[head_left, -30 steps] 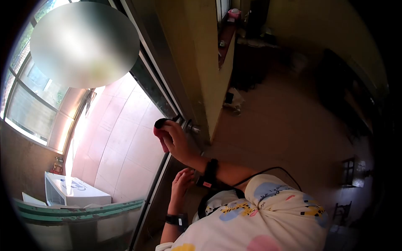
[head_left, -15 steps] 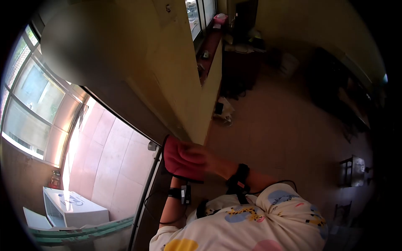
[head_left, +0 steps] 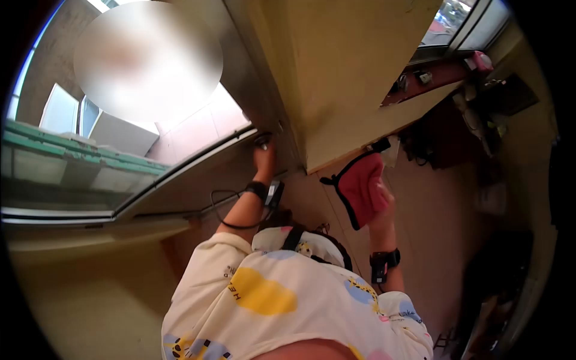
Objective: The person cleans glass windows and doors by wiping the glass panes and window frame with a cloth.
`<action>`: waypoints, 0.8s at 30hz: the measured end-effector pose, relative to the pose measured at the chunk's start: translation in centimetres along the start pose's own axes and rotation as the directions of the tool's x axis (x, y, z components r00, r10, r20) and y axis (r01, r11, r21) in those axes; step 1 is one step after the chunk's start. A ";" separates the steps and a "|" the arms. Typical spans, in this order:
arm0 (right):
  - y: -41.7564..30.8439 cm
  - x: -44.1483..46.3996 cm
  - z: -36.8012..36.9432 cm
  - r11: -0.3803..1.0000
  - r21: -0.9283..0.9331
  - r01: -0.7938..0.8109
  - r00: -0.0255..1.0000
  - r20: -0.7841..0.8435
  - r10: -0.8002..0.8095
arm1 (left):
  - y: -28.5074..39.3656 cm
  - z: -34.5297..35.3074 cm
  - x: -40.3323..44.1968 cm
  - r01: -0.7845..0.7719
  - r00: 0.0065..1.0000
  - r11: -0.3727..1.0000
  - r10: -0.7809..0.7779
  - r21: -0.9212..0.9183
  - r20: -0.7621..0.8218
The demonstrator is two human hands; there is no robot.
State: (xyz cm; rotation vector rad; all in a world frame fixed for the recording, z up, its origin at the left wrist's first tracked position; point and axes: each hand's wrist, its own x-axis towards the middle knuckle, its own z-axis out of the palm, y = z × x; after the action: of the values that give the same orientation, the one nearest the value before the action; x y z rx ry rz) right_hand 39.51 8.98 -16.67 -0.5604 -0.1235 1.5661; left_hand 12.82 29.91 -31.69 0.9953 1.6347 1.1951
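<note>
My left hand (head_left: 264, 159) reaches forward to the edge of the door and is closed around a dark door handle (head_left: 262, 141), partly hidden by the fingers. Off to the right, my right hand (head_left: 384, 209) grips a pinkish-red cloth (head_left: 362, 187) with black edging and a small black tie at one corner. The cloth hangs folded, away from the door and the wall. Both wrists wear black straps with small devices, and a black cable loops beside my left forearm.
Beyond the glass door lie a pale tiled floor (head_left: 201, 127) and a white box-like appliance (head_left: 124, 133). A yellow wall (head_left: 336, 78) stands ahead, with a dark red window sill (head_left: 429, 82) holding small items. Dark furniture and clutter line the right side.
My hands were close together at the cloth by the door edge. Now they are apart: the left is on the door handle, and the right has carried the cloth rightward. The view has turned.
</note>
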 end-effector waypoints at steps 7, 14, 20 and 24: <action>-1.6 -3.2 -0.8 0.995 0.079 0.056 0.995 0.083 -0.063 | 1.0 -2.9 2.9 0.153 0.954 0.935 -0.225 0.321 0.200; -4.6 -3.4 -4.6 0.866 0.140 0.480 0.876 -0.134 -0.464 | 0.1 -5.1 4.8 0.252 0.919 0.939 -0.308 0.232 0.247; -7.8 -1.1 -4.3 0.874 0.031 0.486 0.857 -0.217 -0.468 | 2.7 -7.1 1.0 0.236 0.939 0.925 -0.296 0.297 0.178; -12.9 9.0 -4.2 0.794 -0.132 0.594 0.778 -0.159 -0.608 | 3.0 -6.6 1.0 0.306 0.917 0.877 -0.376 0.370 0.133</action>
State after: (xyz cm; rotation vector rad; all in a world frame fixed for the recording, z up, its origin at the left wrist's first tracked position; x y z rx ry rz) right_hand 53.18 17.71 -17.45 -0.6520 -0.1933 0.8728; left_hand 6.59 29.61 -27.80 0.9472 1.7964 0.5615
